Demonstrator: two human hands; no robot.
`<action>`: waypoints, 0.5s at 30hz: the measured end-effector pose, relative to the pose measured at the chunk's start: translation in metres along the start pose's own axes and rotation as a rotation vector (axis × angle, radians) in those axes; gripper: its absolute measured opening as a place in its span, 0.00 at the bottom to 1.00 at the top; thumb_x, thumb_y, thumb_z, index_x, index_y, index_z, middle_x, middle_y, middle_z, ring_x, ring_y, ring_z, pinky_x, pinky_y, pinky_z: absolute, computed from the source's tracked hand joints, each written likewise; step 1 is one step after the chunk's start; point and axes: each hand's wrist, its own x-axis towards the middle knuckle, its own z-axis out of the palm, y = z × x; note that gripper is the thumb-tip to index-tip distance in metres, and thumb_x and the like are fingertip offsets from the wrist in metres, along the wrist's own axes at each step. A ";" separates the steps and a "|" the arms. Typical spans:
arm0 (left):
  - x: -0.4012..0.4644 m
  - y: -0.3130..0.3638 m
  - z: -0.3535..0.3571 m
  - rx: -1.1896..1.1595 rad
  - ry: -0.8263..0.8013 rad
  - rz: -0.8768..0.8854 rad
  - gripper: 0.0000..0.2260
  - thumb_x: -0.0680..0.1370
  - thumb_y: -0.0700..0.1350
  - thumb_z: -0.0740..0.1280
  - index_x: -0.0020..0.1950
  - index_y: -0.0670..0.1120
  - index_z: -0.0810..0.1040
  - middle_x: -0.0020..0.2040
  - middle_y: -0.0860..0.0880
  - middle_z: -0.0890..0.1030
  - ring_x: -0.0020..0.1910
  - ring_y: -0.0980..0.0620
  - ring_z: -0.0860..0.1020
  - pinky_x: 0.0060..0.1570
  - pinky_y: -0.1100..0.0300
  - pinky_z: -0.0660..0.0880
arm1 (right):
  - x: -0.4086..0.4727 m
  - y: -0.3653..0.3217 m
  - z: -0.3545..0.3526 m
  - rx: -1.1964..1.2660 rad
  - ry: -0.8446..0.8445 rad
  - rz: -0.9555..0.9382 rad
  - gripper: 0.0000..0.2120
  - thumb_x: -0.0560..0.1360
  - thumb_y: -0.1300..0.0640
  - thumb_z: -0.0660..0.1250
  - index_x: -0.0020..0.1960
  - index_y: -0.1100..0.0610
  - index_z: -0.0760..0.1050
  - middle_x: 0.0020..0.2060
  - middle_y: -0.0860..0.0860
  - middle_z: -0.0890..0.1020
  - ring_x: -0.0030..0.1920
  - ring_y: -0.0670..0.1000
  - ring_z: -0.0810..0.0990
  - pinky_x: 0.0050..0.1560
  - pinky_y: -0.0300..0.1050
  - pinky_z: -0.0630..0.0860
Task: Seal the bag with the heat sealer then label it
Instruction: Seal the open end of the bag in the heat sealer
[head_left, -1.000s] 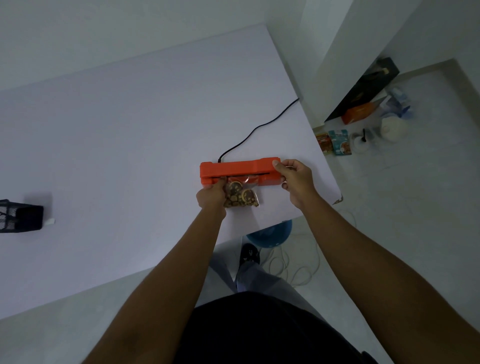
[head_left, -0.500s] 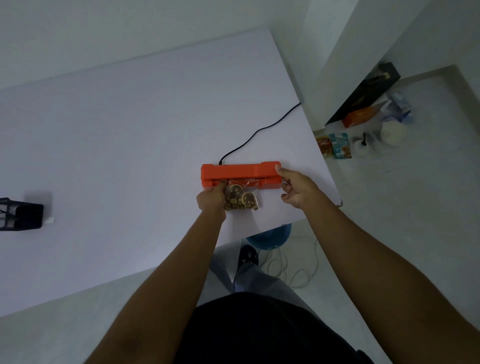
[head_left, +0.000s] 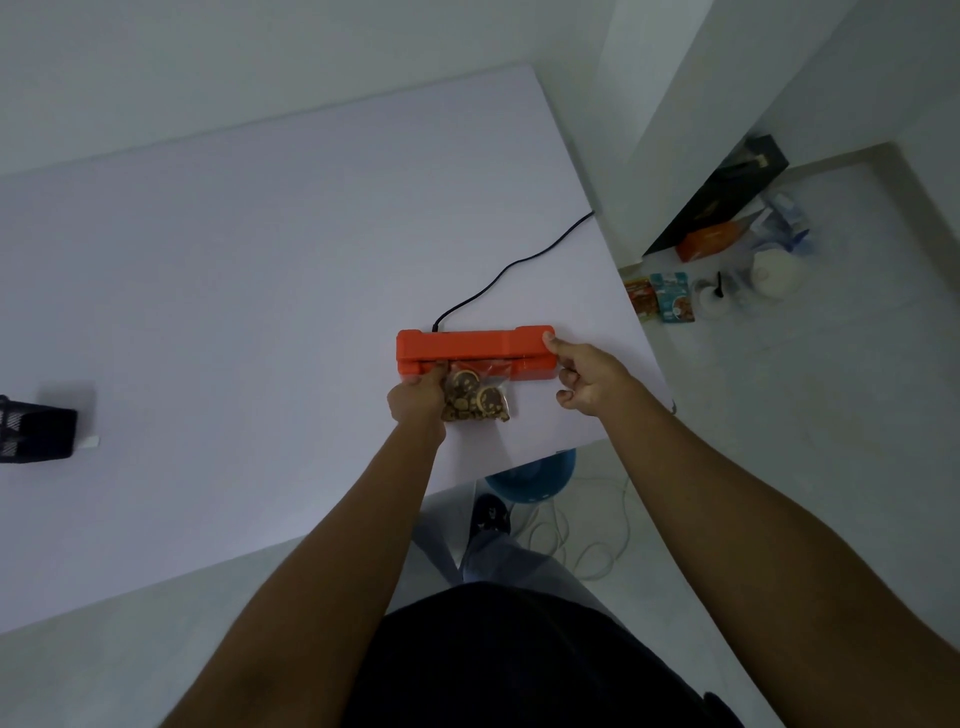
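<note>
An orange heat sealer (head_left: 472, 349) lies on the white table (head_left: 234, 291) near its right front corner, its black cord (head_left: 514, 267) running off to the back right. A clear bag of brown round snacks (head_left: 478, 399) lies in front of it, with its top edge tucked into the sealer's slot. My left hand (head_left: 418, 402) grips the bag's left side. My right hand (head_left: 589, 379) rests at the sealer's right end, thumb tip on the lid corner and the other fingers curled.
A black mesh holder (head_left: 34, 432) stands at the table's left edge with a small white piece (head_left: 89, 442) beside it. On the floor to the right lie packets (head_left: 670, 296), a white jar (head_left: 774, 270) and boxes (head_left: 711, 241). A blue round object (head_left: 535, 475) and loose cables sit under the table's edge.
My right hand has slid off the top of the sealer's right end; only the thumb tip touches it now. The left hand still holds the bag in the slot.
</note>
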 end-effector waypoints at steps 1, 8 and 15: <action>-0.001 0.000 0.000 0.000 -0.002 -0.003 0.13 0.73 0.48 0.76 0.50 0.41 0.80 0.49 0.43 0.85 0.48 0.45 0.84 0.55 0.44 0.81 | 0.000 0.000 0.000 0.000 0.000 0.000 0.16 0.67 0.48 0.81 0.41 0.52 0.74 0.30 0.46 0.69 0.21 0.44 0.65 0.31 0.47 0.65; -0.001 0.001 0.001 -0.001 0.008 -0.002 0.14 0.73 0.48 0.76 0.51 0.40 0.80 0.50 0.43 0.85 0.49 0.44 0.84 0.55 0.45 0.81 | 0.001 0.001 -0.001 -0.007 -0.005 -0.002 0.18 0.66 0.47 0.81 0.42 0.52 0.74 0.29 0.46 0.69 0.21 0.44 0.65 0.31 0.47 0.65; -0.002 0.000 0.001 -0.006 0.018 0.008 0.12 0.73 0.47 0.76 0.49 0.41 0.79 0.50 0.42 0.85 0.49 0.44 0.84 0.55 0.45 0.81 | 0.000 0.001 -0.001 -0.012 -0.010 -0.001 0.18 0.65 0.47 0.82 0.39 0.51 0.73 0.29 0.46 0.68 0.24 0.44 0.62 0.31 0.46 0.65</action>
